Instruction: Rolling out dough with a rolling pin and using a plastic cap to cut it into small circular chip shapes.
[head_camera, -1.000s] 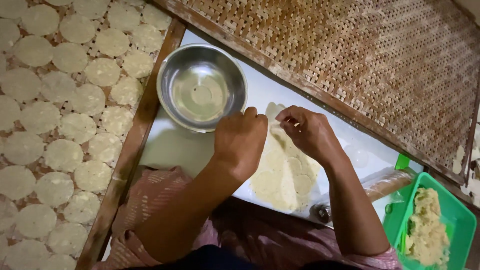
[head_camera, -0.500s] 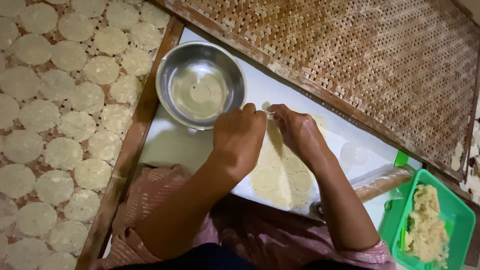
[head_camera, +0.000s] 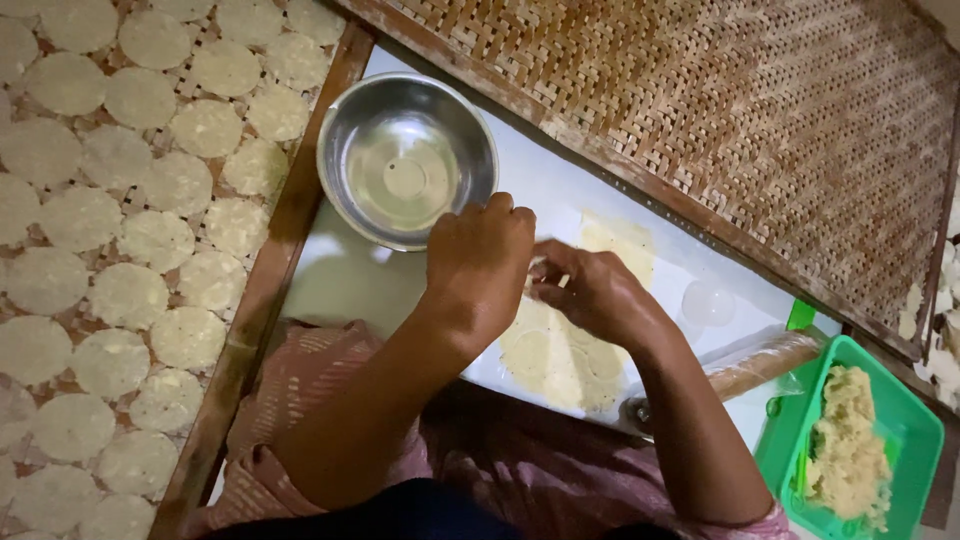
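Pale rolled dough (head_camera: 560, 350) lies flat on the white board (head_camera: 350, 280), spreading out under and just below both hands. The left hand (head_camera: 485, 265) and the right hand (head_camera: 590, 290) meet fingertip to fingertip above the sheet's upper part, fingers curled in a pinch on something small and pale; whether it is a piece of the dough cannot be told. A steel bowl (head_camera: 405, 160) sits just beside the left hand, and a rolling pin (head_camera: 760, 365) lies near the right forearm.
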